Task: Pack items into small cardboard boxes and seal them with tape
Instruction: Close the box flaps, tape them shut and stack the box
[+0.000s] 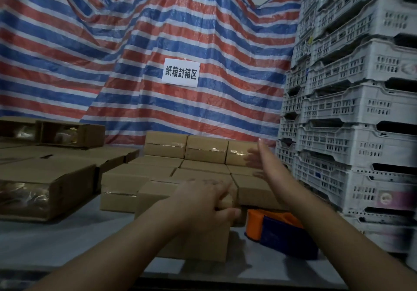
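Observation:
A small cardboard box (155, 197) stands near the table's front, and my left hand (203, 200) grips its top right edge, fingers curled over it and thumb below. My right hand (261, 157) is raised beyond it, fingers straight and palm facing left, beside the stacked sealed boxes (205, 151); it holds nothing. An orange and blue tape dispenser (279, 229) lies on the table just right of the gripped box, under my right forearm.
Sealed small boxes sit in rows behind the gripped one. Larger taped cartons (45, 186) lie at the left. Grey plastic crates (352, 110) are stacked high at the right. A striped tarp with a white sign (180, 72) hangs behind. The grey tabletop (67, 241) shows at front left.

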